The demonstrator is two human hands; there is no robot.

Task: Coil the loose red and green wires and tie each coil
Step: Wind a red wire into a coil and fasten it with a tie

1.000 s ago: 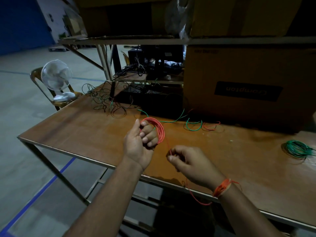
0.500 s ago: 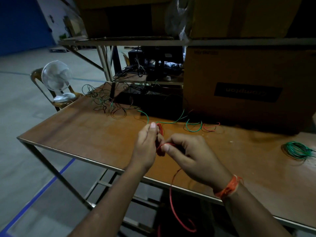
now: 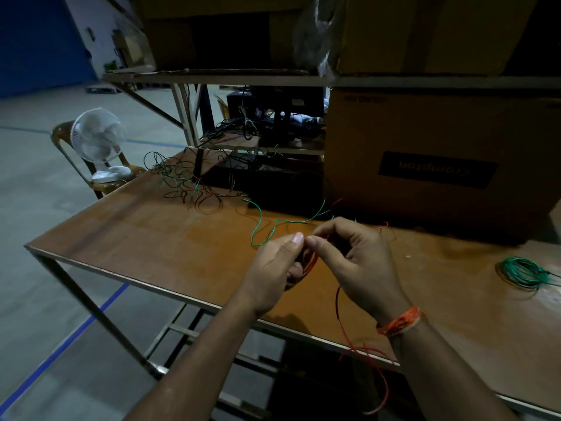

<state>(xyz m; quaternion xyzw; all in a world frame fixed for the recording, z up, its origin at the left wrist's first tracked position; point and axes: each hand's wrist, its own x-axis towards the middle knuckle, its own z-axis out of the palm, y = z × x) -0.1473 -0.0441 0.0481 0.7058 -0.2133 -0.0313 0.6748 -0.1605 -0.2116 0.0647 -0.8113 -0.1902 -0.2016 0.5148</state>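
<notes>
1. Red coil [image 3: 310, 262]: mostly hidden between the left hand [image 3: 274, 268] and right hand [image 3: 358, 262]; its number of turns cannot be told.
2. Red tail [image 3: 343, 323]: its lower end is blurred below the table edge [image 3: 188, 299].
3. Cardboard box [image 3: 440, 165]: cut off at the right edge.

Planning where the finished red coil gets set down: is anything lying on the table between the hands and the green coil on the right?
Nothing visible does. Both hands, left hand and right hand, hold the red coil above the table. The tabletop between them and the green coil looks bare, though the light is dim.
</notes>
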